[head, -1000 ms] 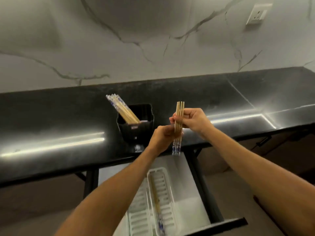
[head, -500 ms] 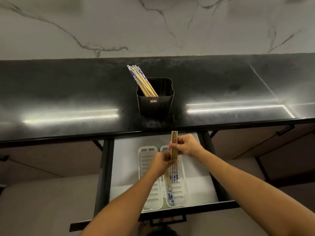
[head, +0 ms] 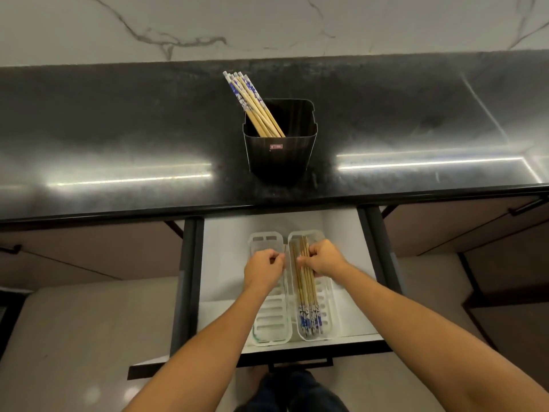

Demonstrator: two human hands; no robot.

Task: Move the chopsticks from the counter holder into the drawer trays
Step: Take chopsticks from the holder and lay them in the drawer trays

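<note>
A black holder [head: 279,150] stands on the dark counter with several blue-patterned wooden chopsticks [head: 252,102] leaning to its left side. Below it an open white drawer [head: 225,263] holds two white slotted trays side by side. The left tray [head: 269,316] has no chopsticks in it. In the right tray [head: 325,295] lies a bundle of chopsticks [head: 307,298], patterned ends toward me. My right hand [head: 325,258] grips that bundle, fingers curled over it. My left hand [head: 263,267] hovers over the left tray with curled fingers, apart from the bundle.
The black counter [head: 118,138] runs the full width under a marble wall. The drawer's dark side rails [head: 187,278] and front panel [head: 297,356] frame the trays. Closed cabinet fronts sit on both sides, and my legs show below the drawer front.
Both hands carried the bundle down from counter height into the right tray. My left hand has let go and moved left; my right hand still grips the bundle.
</note>
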